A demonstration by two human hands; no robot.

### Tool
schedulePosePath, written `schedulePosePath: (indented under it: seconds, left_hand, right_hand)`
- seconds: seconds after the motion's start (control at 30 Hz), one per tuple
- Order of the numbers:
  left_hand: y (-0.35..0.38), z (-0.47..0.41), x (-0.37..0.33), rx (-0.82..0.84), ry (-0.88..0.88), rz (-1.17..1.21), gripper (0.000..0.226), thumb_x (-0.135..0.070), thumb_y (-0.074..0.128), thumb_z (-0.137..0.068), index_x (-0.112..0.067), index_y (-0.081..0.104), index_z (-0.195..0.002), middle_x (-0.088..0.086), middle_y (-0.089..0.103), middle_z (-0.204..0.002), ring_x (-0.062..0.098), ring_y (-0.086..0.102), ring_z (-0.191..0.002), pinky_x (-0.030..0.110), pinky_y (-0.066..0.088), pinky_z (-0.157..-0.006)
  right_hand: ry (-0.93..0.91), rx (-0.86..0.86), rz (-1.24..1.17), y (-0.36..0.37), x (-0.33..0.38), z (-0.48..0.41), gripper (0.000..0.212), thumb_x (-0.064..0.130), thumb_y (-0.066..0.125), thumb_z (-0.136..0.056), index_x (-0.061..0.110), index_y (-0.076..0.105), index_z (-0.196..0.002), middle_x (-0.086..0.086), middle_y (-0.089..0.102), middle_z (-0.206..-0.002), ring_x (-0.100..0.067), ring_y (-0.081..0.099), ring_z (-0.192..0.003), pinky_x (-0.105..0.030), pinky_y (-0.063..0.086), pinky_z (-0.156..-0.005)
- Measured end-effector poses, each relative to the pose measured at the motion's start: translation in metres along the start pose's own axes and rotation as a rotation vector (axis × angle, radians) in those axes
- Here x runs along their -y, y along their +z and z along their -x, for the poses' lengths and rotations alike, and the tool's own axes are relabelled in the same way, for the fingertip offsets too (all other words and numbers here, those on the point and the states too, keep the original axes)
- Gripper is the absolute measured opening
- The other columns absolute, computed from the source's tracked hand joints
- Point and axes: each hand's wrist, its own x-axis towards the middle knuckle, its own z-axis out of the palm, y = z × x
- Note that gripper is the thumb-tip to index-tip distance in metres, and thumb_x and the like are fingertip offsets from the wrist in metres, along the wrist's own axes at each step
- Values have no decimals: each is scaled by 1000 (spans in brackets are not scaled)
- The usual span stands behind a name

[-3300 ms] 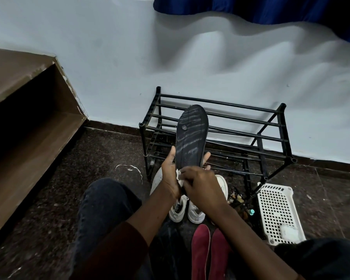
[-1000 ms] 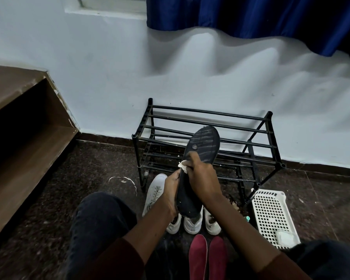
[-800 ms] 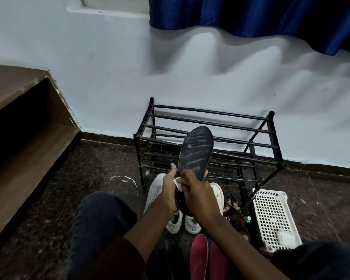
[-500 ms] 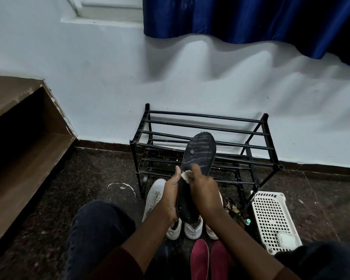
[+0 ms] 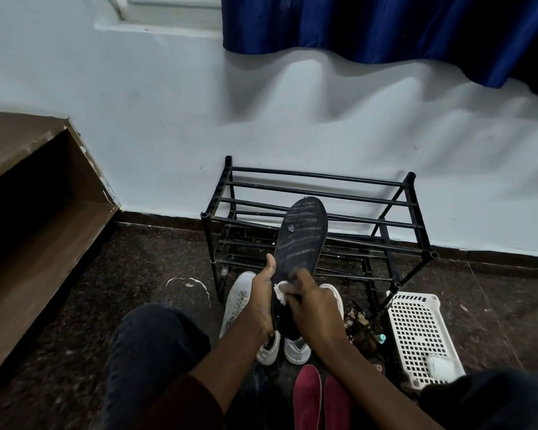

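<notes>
A black rubber slipper (image 5: 303,234) is gripped at the heel by the left hand (image 5: 261,302), in front of a black metal rack (image 5: 292,173). A crumpled white wipe (image 5: 280,291) is pinched against its sole by the right hand (image 5: 314,308). Wiping seems under way; the streaked toe should be rubbed next.

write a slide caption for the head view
Left hand holds a black slipper sole-up while the right hand presses a white cloth against it, in front of a black shoe rack.
</notes>
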Motion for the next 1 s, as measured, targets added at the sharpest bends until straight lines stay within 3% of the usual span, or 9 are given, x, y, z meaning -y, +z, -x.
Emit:
schedulePosePath:
  seconds: [0.2, 0.37, 0.47, 0.6, 0.77, 0.9, 0.93, 1.0]
  left_hand:
    - [5, 2, 1, -28, -13, -24, 69, -58, 46, -84, -4, 57, -125, 16, 63, -108, 28, 62, -96, 38, 50, -88]
    - [11, 6, 6, 8, -26, 22, 61, -53, 34, -93, -7, 72, -105, 15, 69, -105, 28, 68, -94, 37, 54, -84]
    - [12, 5, 6, -18, -37, 17, 64, -55, 31, -95, -8, 73, -105, 14, 68, -109, 28, 67, -98, 38, 50, -90]
    - [12, 4, 7, -40, -3, -4, 66, -56, 30, -94, -8, 76, -95, 13, 71, -99, 26, 70, -86, 33, 56, -78]
    - [10, 4, 8, -73, 1, 23, 69, -60, 27, -94, -6, 69, -108, 16, 69, -102, 28, 68, -89, 37, 53, -80]
    - [6, 3, 4, -38, -17, 39, 81, -62, 23, -94, 4, 69, -101, 17, 68, -77, 25, 67, -59, 27, 55, -51]
    - [5, 3, 3, -39, -28, 35, 82, -64, 24, -92, 6, 63, -108, 18, 67, -78, 24, 66, -57, 26, 54, -50]
    - [4, 5, 3, -45, -25, 31, 83, -66, 27, -89, 7, 57, -117, 21, 64, -98, 26, 67, -70, 28, 57, -60]
  right_hand:
    - [-2, -18, -67, 0, -2, -2, 21, 7, 57, -88, 10, 51, -107, -4, 72, -94, -22, 67, -86, -34, 52, -67]
    - [59, -158, -13, -7, -12, -37, 22, 4, 55, -87, 9, 49, -107, -13, 71, -90, -28, 67, -81, -40, 55, -65]
    - [136, -236, -13, -10, -17, -58, 22, 2, 52, -87, 8, 49, -107, -14, 69, -88, -31, 66, -79, -42, 54, -66]
    - [184, -238, -113, -11, -23, -62, 23, -3, 58, -82, 5, 54, -103, -11, 71, -93, -25, 67, -85, -39, 55, -73]
    - [148, -149, -136, -3, -23, -37, 23, -3, 66, -78, 6, 55, -97, -4, 72, -88, -17, 69, -80, -29, 55, -69]
    - [121, -93, -158, 6, -12, -1, 18, 4, 66, -81, 12, 55, -93, 3, 72, -87, -9, 67, -80, -9, 44, -61]
    - [121, -75, -177, 8, -11, 8, 18, 4, 65, -82, 13, 55, -92, 5, 72, -87, -7, 67, -81, -8, 44, -61]
    - [101, -44, -198, 10, -9, 20, 16, 5, 63, -84, 15, 55, -93, 5, 72, -91, -5, 67, -83, -9, 47, -63]
